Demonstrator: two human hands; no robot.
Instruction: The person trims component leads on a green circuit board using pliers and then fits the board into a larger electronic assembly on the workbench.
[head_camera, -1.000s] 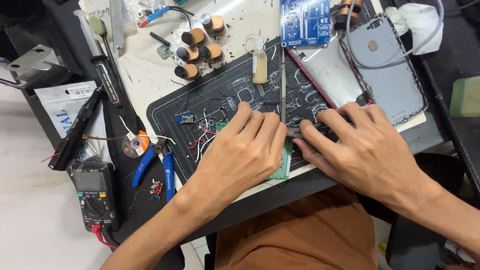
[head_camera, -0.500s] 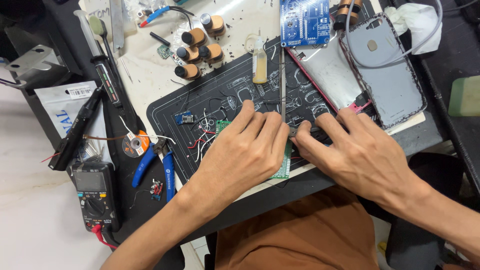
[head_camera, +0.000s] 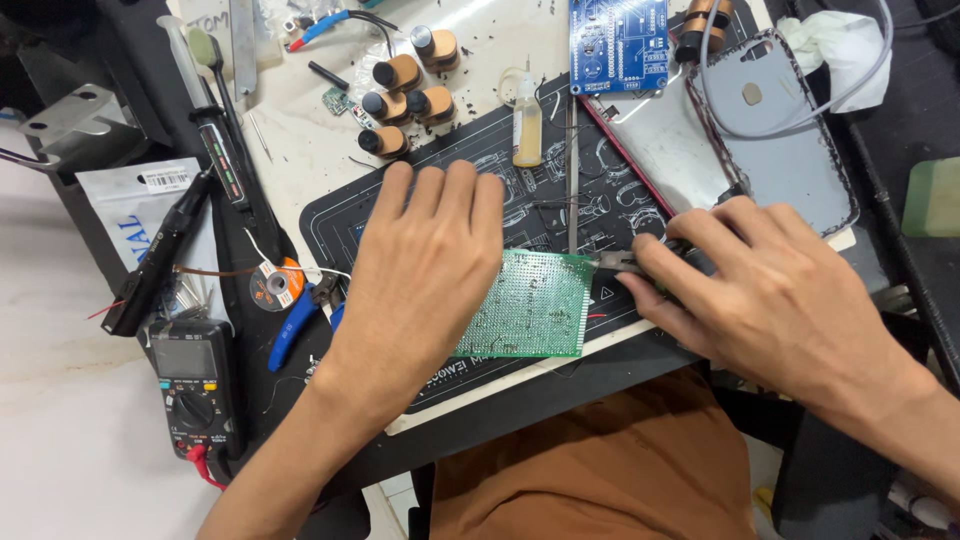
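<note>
A green perforated circuit board (head_camera: 535, 305) lies on the black work mat (head_camera: 560, 190) near the table's front edge. My left hand (head_camera: 420, 270) lies flat, palm down, fingers stretched out side by side. Its palm covers the board's left edge and it grips nothing. My right hand (head_camera: 770, 290) is to the right of the board, fingers curled around a small metal tool (head_camera: 612, 262). The tool's tip points left at the board's upper right corner. Most of the tool is hidden in the hand.
A multimeter (head_camera: 190, 385), blue-handled pliers (head_camera: 290, 330) and a solder spool (head_camera: 275, 285) lie at the left. A small bottle (head_camera: 527, 120), brown-capped cylinders (head_camera: 400, 90), a blue circuit board (head_camera: 618, 30) and a phone back cover (head_camera: 780, 130) sit at the back.
My hands have drawn apart, the left one to the left and the right one to the right. The green board, mostly covered before, now shows between them.
</note>
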